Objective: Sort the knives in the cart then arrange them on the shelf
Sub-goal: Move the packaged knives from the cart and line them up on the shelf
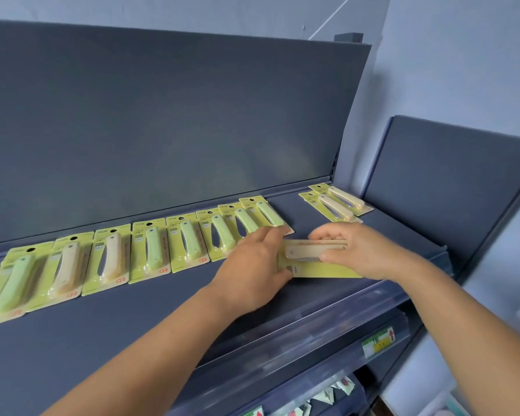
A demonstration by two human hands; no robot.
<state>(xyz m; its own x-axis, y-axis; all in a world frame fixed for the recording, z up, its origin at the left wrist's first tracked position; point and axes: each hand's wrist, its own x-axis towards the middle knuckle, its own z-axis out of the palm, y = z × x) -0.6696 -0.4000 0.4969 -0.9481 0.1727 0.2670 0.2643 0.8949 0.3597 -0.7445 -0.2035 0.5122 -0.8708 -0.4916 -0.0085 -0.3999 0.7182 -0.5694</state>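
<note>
Holding beige knife pack [312,259] btwn both hands | L hand [252,265] fingers pinch left end | R hand [364,253] fingers curled over top

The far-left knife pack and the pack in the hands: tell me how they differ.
The far-left knife pack has a green handle; the held pack has a beige one. The far-left pack lies flat in the row, untouched; the held pack is gripped by the left hand and right hand, turned sideways. Both have yellow-green cards and are at the same shelf.

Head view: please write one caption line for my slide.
Both hands, left and right, hold a beige knife pack over the shelf, beside a row of packs.
</note>
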